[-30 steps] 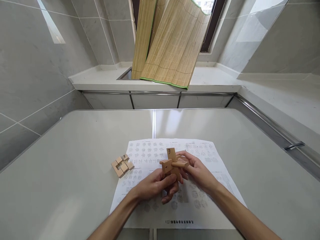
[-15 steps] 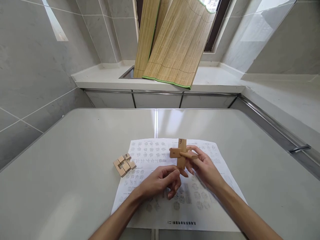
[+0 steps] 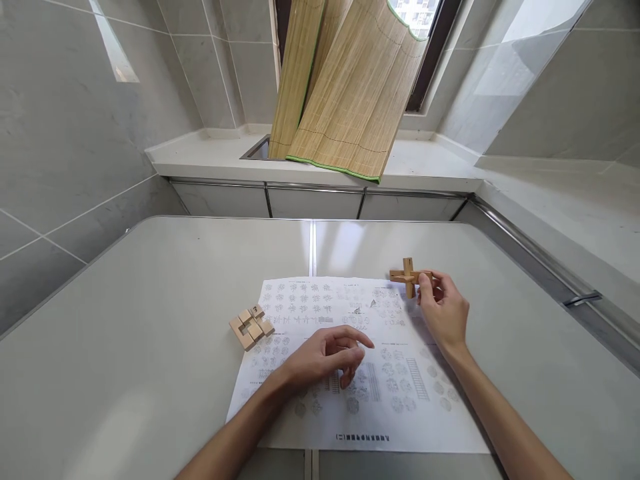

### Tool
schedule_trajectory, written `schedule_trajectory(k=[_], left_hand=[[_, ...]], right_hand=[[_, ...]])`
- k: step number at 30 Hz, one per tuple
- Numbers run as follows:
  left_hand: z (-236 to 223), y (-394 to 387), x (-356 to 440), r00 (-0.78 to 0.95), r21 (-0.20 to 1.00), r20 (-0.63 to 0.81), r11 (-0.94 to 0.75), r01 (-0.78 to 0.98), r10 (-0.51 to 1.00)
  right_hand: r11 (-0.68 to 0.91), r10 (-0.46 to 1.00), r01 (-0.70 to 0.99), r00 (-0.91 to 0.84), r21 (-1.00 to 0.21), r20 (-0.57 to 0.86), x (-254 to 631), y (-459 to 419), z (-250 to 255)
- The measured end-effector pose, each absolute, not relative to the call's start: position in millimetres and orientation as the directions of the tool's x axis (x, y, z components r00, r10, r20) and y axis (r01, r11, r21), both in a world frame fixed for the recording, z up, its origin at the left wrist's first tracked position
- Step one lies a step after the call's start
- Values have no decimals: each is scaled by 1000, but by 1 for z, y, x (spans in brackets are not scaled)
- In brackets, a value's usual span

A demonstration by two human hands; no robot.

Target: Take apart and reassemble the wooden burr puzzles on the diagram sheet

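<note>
My right hand pinches one arm of a cross-shaped wooden burr puzzle at the sheet's upper right edge. Its crossed wooden bars fit through each other, and a small dark mark shows on the upright one. Over the middle of the printed sheet, my left hand has its fingers loosely curled and apart, holding nothing. Left of it lies a flat group of pale wooden puzzle pieces, partly on the sheet's left edge, with a number marked on one piece.
Under the sheet is a grey-white table with a seam down its middle. Beyond its far edge stands a white ledge with a bamboo mat hanging over it. A metal rail runs along the right.
My right hand has carried the cross-shaped puzzle right and away from me, off my left hand. My left hand stays over the sheet, its index finger now stretched out.
</note>
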State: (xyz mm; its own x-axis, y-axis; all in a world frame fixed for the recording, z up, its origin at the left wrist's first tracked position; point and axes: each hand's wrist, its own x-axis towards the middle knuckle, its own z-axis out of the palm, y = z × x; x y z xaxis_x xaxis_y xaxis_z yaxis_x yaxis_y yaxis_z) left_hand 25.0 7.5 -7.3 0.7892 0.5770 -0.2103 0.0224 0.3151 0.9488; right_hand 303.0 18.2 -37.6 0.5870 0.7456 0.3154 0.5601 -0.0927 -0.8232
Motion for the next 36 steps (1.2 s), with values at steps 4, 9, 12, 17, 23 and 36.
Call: schedule_trajectory(k=[4,9,12,17,23,36], left_hand=[[-8,8,25,798,951,-190,310,5,571],[-9,7,24,796,953,-173,303,-13,580],[-8,6,24,785,953,-182,302,-7,592],[-9,6,25,791,965,-172,261,16,587],[7,-6,20,783,990,-134,111,84,607],[-14,-18,-85,48,462,413,-255,849,909]], right_hand=[[-180,710,622,618,-762,337,314,22,-44],[-261,717,650,625,-713,307,318,23,-47],[-292,715,651,635,-700,293,318,23,-47],[-268,701,666,630,-696,333,318,23,-43],[-58,665,706,554,-705,500,296,14,-29],[615,783,578,-374,-536,496,223,-26,-34]])
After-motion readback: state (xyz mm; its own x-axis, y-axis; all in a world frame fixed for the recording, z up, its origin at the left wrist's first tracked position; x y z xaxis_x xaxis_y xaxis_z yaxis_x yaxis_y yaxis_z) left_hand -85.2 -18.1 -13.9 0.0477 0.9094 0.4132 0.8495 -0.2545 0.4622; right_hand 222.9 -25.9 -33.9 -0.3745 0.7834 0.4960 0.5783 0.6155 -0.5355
